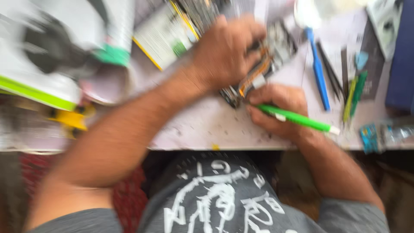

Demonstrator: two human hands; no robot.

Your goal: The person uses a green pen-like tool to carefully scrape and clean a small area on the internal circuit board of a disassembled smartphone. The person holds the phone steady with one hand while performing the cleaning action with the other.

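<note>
Green is the colour of the thin tool that the right hand pinches like a pen. Its tip points at the opened phone lying on the white table. The tip itself is hidden behind the fingers, so I cannot tell just where it touches.

The left hand lies on top of the phone with its fingers curled over it, pressing it down flat. The phone sits at the middle of the table, between the two hands and touching both.

The back of the phone is already off. You can see its insides: an orange strip and small grey and silver parts. So the opening part looks done. The work inside looks like it is in the middle, because the tool is right at the parts and nothing seems closed up again. The picture is blurry, so I cannot tell which little part is loose or fixed.

To the right lie more tools, not in use: a blue stick tool, a dark thin tool and a green and yellow one. They lie near each other, apart from the phone. A booklet with a yellow edge lies at the top, left of the phone. Further left is a white and green box, and a yellow thing sits at the table's edge.
</note>
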